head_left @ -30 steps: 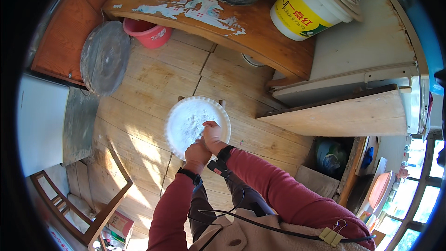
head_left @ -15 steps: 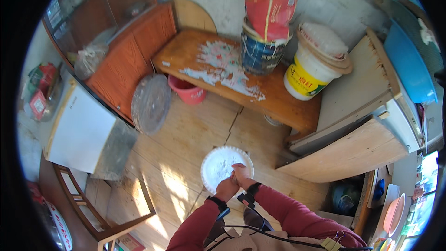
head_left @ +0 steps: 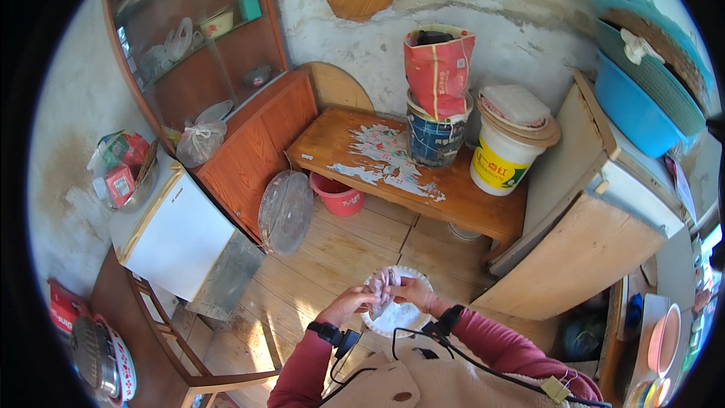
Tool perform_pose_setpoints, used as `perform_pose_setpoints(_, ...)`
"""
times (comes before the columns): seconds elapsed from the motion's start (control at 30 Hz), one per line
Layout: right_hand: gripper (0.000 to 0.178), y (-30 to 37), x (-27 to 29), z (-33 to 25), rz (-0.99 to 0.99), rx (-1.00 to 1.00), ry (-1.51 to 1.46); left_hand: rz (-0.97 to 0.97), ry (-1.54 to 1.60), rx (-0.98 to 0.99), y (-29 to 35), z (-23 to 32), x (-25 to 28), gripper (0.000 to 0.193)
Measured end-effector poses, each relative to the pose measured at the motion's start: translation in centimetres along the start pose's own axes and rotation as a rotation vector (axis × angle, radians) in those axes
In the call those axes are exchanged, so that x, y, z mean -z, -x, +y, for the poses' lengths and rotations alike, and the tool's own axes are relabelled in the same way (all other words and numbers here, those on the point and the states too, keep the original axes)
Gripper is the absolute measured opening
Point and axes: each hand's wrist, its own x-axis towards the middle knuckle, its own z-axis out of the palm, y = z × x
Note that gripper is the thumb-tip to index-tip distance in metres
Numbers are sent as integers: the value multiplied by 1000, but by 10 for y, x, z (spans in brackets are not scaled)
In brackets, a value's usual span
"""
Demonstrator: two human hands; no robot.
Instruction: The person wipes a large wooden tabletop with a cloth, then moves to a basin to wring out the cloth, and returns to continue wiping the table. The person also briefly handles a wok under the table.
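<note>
A crumpled pale-purple cloth [head_left: 382, 284] hangs bunched between my hands, over a white basin [head_left: 392, 322] with a scalloped rim. My left hand [head_left: 355, 303] pinches the cloth at its lower left side. From the other side, my right hand [head_left: 414, 292] is closed on its right edge, fingers pointing left. The basin sits low in front of me; whitish liquid seems to fill it, though its near part is hidden by my arms and clothes.
A worn wooden bench [head_left: 325, 143] stands ahead, bearing a dark bucket [head_left: 434, 140] with a red bag and a white-yellow bucket [head_left: 498, 166]. Below it is a pink bucket [head_left: 337, 196]. A round grey lid [head_left: 285, 213] leans by the cabinet. Left is a wooden frame [head_left: 170, 332].
My hands have come up from the basin and moved apart, and the cloth now shows between them. The view has tilted upward, showing more of the wall.
</note>
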Motion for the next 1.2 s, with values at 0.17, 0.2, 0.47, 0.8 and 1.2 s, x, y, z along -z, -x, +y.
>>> perform_pose_setpoints(0.17, 31, 9, -7, -20, -45, 71, 165, 195, 148, -24, 44, 8, -3, 34)
perform_pose_setpoints(0.2, 30, 11, -9, -23, -95, 93, 152, 236, 156, -29, 55, 10, -4, 35)
perform_pose_setpoints(0.47, 31, 18, -2, -50, -241, 237, -70, 664, 133, -195, 104, 21, -6, 36)
perform_pose_setpoints(0.8, 41, 45, 12, -87, -469, 464, -404, 592, 273, -195, 88, 33, -46, 57)
perform_pose_setpoints(1.2, 45, 22, -17, -58, -620, 138, -332, 633, 81, -324, 64, -23, -74, 69)
